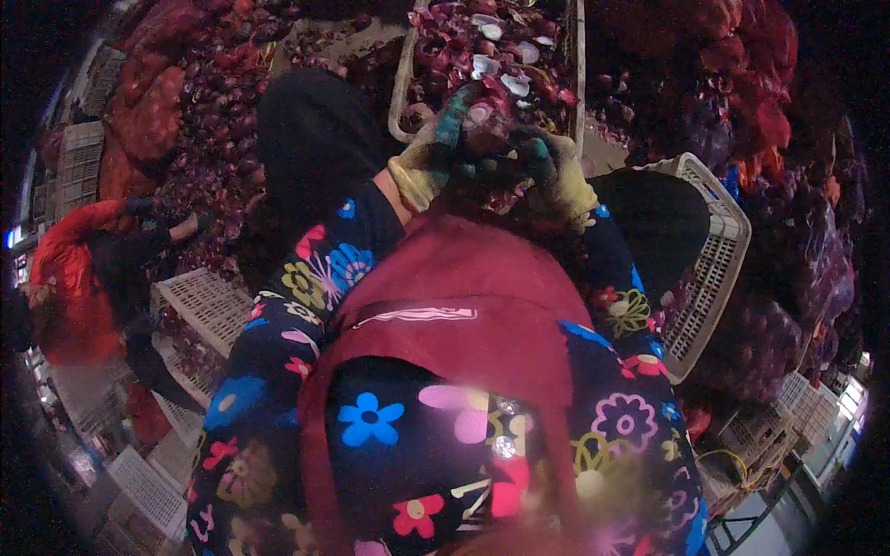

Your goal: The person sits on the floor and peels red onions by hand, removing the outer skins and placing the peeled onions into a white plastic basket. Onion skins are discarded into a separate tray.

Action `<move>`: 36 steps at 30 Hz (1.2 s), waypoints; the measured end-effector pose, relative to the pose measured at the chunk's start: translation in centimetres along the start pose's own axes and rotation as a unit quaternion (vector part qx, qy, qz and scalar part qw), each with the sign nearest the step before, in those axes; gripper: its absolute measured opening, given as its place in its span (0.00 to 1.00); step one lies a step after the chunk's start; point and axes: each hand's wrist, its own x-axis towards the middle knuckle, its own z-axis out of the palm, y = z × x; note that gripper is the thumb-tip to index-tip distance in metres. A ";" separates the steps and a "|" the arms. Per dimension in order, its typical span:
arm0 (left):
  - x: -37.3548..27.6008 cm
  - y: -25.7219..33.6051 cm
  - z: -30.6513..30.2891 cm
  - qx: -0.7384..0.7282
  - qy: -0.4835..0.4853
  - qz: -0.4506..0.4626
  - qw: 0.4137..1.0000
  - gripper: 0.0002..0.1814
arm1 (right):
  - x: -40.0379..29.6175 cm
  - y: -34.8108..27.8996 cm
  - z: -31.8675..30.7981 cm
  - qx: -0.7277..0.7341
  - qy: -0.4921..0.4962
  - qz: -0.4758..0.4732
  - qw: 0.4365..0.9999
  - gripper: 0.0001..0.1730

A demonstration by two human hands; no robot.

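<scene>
My left hand, in a pale yellow knit glove with green-coated fingers, grips a red onion whose pale, ringed end faces up. My right hand, gloved the same way, is curled close beside the onion. Shadow and blur hide whether anything sits in its fingers. Just beyond both hands stands a plastic crate with red onions, loose purple skins and several pale, curved onion pieces in it. A dark red apron covers my lap and chest.
Red onions lie heaped on the left, beside orange-red mesh sacks. A slatted crate stands by my right knee, with filled sacks beyond. Another person in orange bends at the left, near more crates.
</scene>
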 end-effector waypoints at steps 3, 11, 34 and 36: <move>-0.3 -0.5 0.9 0.164 0.102 0.132 0.972 0.32 | 0.2 0.7 0.4 0.291 0.001 0.073 0.954 0.16; 4.9 -1.5 -3.6 0.303 0.101 0.313 0.895 0.22 | 2.3 -2.9 1.8 0.143 0.055 0.235 0.960 0.11; 4.4 0.6 -2.5 -0.011 0.042 0.103 0.994 0.26 | 3.8 -0.3 1.5 0.162 0.188 0.102 0.963 0.19; 3.1 1.0 0.2 -0.065 0.040 0.135 0.988 0.21 | 3.9 2.6 2.1 0.121 0.160 0.036 0.979 0.29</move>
